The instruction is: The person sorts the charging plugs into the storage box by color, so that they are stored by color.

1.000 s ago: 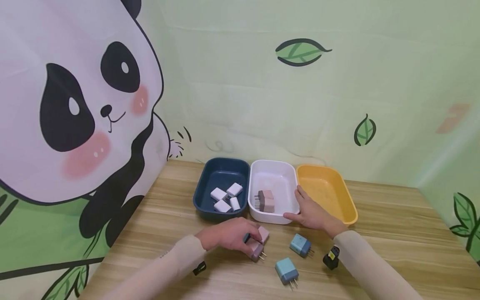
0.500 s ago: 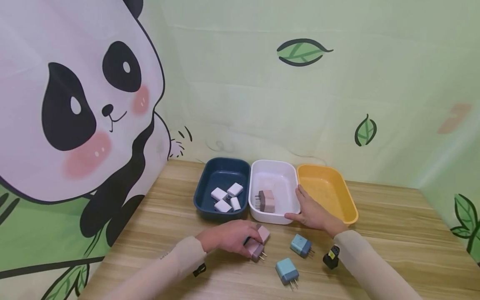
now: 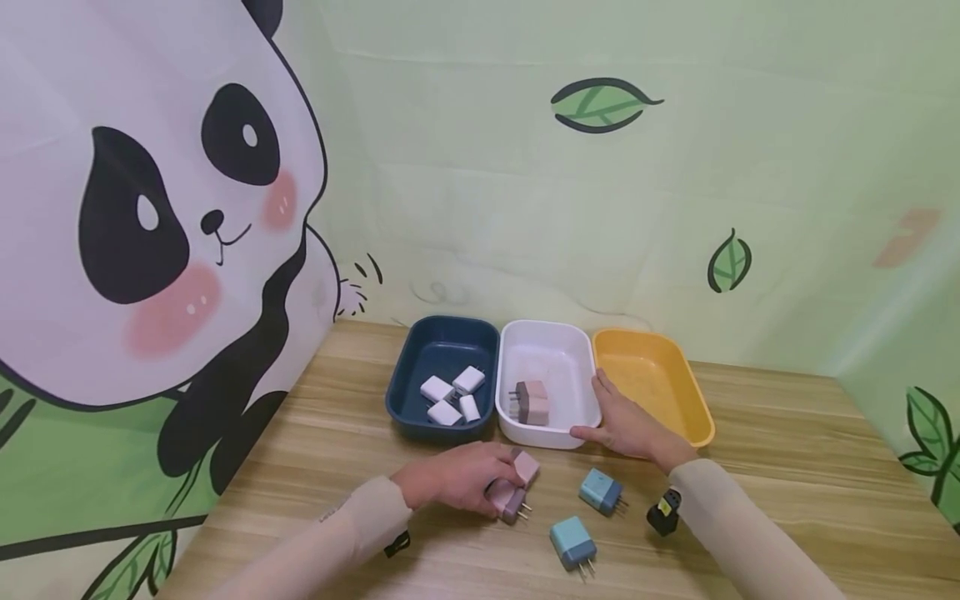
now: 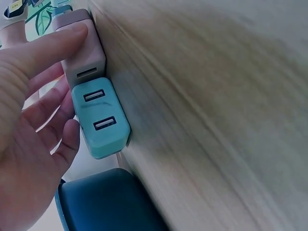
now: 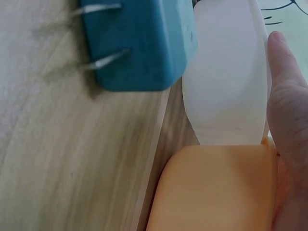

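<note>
Wooden tabletop (image 3: pixel 787 483); navy tray (image 3: pixel 453 343), white tray (image 3: pixel 558 358), yellow tray (image 3: pixel 652 367) lined up along its far edge. Right hand (image 3: pixel 628 427) spread, fingers extended, resting on white tray's near right corner. Left hand (image 3: pixel 462 475) pinching pink charger (image 4: pixel 91 54) between thumb and fingers, low at tabletop, just off white tray's near left corner. Teal charger (image 4: pixel 101 110) beside it. Four white chargers (image 3: pixel 446 413) inside navy tray, towards its near edge.

Left arm (image 3: pixel 322 533) is slanting toward two o'clock, left hand (image 3: pixel 461 477) is pinching with thumb and fingers, right arm (image 3: pixel 750 529) is slanting toward ten o'clock, right hand (image 3: pixel 632 427) is lying spread, thumb pointing toward nine, fingers toward eleven.
</note>
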{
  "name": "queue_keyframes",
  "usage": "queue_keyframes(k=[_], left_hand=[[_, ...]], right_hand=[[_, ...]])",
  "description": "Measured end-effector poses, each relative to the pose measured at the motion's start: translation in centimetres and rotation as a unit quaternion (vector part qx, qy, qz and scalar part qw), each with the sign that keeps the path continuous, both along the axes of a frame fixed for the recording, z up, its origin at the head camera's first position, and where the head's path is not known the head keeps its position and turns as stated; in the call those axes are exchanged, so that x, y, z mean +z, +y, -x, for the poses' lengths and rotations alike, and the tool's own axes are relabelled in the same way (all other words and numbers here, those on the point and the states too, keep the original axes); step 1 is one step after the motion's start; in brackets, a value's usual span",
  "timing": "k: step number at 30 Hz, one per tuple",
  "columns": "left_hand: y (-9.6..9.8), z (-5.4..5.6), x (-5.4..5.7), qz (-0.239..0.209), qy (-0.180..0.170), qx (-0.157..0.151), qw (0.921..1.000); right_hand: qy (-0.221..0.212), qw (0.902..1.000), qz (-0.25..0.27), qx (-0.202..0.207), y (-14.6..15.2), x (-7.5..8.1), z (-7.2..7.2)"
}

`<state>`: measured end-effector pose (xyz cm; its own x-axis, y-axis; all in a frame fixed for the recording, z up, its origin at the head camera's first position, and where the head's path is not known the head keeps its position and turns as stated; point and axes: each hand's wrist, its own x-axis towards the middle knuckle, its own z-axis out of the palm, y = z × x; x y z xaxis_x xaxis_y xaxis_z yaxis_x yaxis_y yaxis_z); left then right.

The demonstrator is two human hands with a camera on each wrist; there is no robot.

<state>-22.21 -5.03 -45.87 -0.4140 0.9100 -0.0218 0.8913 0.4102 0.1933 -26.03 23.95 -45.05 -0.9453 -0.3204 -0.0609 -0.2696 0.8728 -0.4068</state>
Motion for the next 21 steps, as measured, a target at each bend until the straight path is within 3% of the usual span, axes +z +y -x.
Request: queue_keyframes(k=[10, 21], left_hand=[[-0.02, 0.00, -0.14, -0.001, 0.001, 0.007, 1.0000], [-0.11, -0.18, 0.75, -0.019, -0.045, 0.042, 0.9979]], right_hand=[[-0.005, 0.9999, -0.011, 0.005, 0.19, 0.19, -0.19], [0.003, 0.9999, -0.008, 0.006, 0.38, -0.05, -0.19]])
